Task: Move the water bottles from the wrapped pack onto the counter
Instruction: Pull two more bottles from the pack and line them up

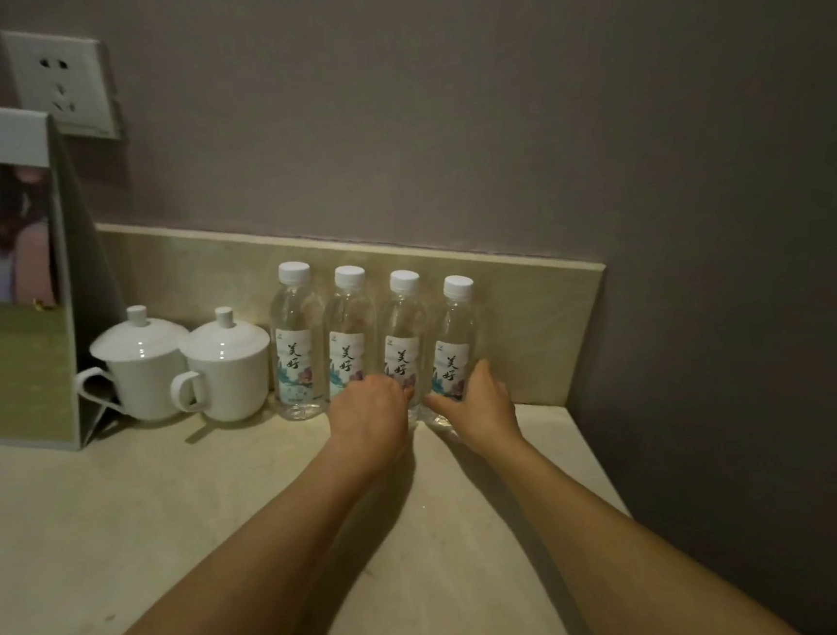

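Pale stone-look counter (120, 520) against a mauve wall: four clear plastic water bottles (299, 343) with white screw caps stand upright in a touching row along the backsplash, beside two lidded white porcelain cups (228, 364). Your left hand (369, 417) curls around the second bottle's base, and your right hand (479, 403) grips the end bottle (452, 344) low. Nudge too hard and these smooth, crowded cylinders could topple like dominoes.
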Demonstrator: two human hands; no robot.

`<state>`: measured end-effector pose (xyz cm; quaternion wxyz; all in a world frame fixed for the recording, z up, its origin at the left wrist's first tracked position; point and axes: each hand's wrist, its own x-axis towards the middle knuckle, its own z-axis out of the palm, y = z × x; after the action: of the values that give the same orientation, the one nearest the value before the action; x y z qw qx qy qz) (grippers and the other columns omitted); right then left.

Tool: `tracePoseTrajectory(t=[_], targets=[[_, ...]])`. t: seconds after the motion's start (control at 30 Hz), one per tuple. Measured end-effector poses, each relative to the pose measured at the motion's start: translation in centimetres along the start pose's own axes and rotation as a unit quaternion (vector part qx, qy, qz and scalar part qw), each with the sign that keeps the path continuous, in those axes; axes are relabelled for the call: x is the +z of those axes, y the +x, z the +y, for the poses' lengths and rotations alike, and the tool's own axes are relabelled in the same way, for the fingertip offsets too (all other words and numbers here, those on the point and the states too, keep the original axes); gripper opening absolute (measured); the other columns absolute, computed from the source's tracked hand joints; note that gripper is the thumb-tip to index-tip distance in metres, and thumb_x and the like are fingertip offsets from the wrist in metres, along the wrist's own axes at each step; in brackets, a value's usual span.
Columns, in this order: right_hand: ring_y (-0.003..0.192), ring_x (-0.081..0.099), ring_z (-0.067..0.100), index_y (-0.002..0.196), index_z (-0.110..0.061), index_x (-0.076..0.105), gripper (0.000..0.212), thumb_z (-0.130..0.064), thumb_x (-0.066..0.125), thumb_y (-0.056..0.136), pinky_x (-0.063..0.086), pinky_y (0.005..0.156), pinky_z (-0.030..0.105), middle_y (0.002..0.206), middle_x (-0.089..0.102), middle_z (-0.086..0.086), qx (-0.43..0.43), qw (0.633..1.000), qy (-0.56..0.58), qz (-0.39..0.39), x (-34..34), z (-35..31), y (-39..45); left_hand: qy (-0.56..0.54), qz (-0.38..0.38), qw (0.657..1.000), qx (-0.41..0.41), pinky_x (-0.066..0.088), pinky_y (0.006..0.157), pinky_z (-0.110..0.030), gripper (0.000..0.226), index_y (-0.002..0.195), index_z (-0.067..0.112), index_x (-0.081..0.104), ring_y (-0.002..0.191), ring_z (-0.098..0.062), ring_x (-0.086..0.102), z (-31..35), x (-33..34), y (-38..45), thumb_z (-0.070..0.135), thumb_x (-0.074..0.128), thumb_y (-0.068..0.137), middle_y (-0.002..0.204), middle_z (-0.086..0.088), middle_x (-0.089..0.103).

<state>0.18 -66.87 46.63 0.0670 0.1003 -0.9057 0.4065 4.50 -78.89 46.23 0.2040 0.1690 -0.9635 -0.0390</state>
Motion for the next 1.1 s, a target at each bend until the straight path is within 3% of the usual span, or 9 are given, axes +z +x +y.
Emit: tracePoseTrajectory(t=[0.07, 0.2, 0.4, 0.87, 1.1], targets=[[0.110, 0.062, 0.033, 0.101, -0.015, 0.035, 0.053, -0.033, 0.078, 0.076, 0.046, 0.079, 0.033, 0.122, 0.061, 0.016, -0.001, 1.000, 0.000, 0.005, 0.2, -0.1, 0.0, -0.008, -0.003, 1.000, -0.001, 0.052, 0.075, -0.038, 0.035, 0.108, 0.010, 0.066, 0.098, -0.028, 0.066, 0.0, 0.1, 0.1, 0.038, 0.046, 0.099, 0.104, -0.009, 0.069], [0.115, 0.059, 0.033, 0.114, -0.008, 0.041, 0.055, -0.031, 0.077, 0.079, 0.048, 0.088, 0.039, 0.126, 0.058, 0.016, -0.004, 1.000, -0.011, 0.006, 0.4, -0.5, 0.1, -0.016, 0.000, 1.000, 0.007, 0.054, 0.076, -0.039, 0.028, 0.109, 0.011, 0.066, 0.098, -0.028, 0.066, -0.1, 0.4, 0.2, 0.031, 0.052, 0.097, 0.104, -0.010, 0.069], [0.116, 0.056, 0.034, 0.115, -0.008, 0.043, 0.054, -0.033, 0.075, 0.080, 0.047, 0.088, 0.039, 0.127, 0.057, 0.015, -0.006, 0.999, -0.030, 0.012, 0.4, -0.6, 0.2, -0.054, 0.021, 0.998, 0.021, 0.052, 0.073, -0.036, 0.041, 0.105, 0.012, 0.069, 0.092, -0.030, 0.067, -0.5, 0.4, 0.2, 0.042, 0.042, 0.099, 0.098, -0.012, 0.070], [0.118, 0.055, 0.034, 0.120, -0.009, 0.042, 0.054, -0.035, 0.072, 0.083, 0.048, 0.089, 0.042, 0.129, 0.055, 0.013, 0.020, 0.999, -0.025, 0.022, 0.8, -0.8, -0.3, -0.113, 0.003, 0.993, 0.014, 0.057, 0.078, -0.039, 0.043, 0.107, 0.010, 0.067, 0.087, -0.028, 0.067, -1.1, 0.6, -0.1, 0.045, 0.045, 0.097, 0.096, -0.012, 0.069], [0.114, 0.054, 0.029, 0.124, -0.009, 0.043, 0.049, -0.040, 0.059, 0.091, 0.040, 0.076, 0.031, 0.127, 0.053, 0.010, 0.042, 0.997, -0.029, 0.057, 2.3, -0.6, -1.6, -0.161, 0.040, 0.986, -0.013, 0.051, 0.071, -0.036, 0.039, 0.106, 0.010, 0.061, 0.089, -0.028, 0.066, -1.1, 1.2, -0.7, 0.046, 0.049, 0.095, 0.100, -0.012, 0.068]])
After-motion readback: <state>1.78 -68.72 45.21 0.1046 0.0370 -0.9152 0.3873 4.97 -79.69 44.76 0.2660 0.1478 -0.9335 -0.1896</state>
